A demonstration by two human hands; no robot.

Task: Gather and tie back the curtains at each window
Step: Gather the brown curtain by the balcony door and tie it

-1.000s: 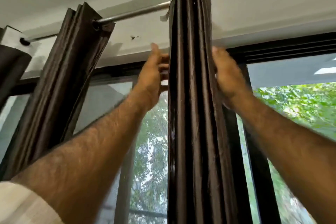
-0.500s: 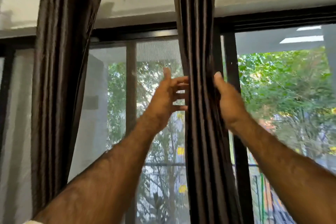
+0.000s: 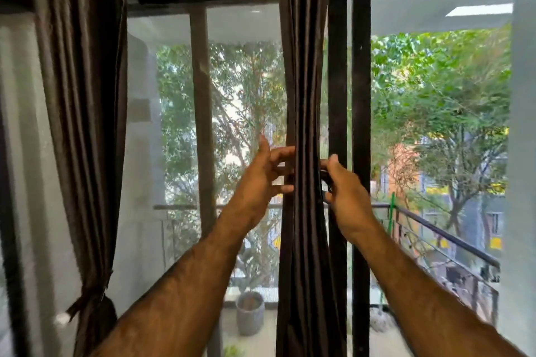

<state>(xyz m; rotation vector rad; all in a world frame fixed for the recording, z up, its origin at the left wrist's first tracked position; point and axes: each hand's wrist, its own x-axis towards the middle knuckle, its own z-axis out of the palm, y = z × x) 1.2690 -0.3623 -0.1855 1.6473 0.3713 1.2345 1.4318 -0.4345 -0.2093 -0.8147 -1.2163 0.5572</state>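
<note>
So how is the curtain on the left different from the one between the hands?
The left curtain is already cinched by a tie low down and untouched; the middle curtain hangs untied, pressed between the left hand and right hand. Both are dark brown and gathered into pleats.

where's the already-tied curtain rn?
In the head view the tied curtain hangs at the far left, its knot low down, well left of the gathered curtain between both hands.

Bright daylight through the window (image 3: 435,124), backlit dark curtain (image 3: 307,95) (soft motion blur, edges bowed).
</note>
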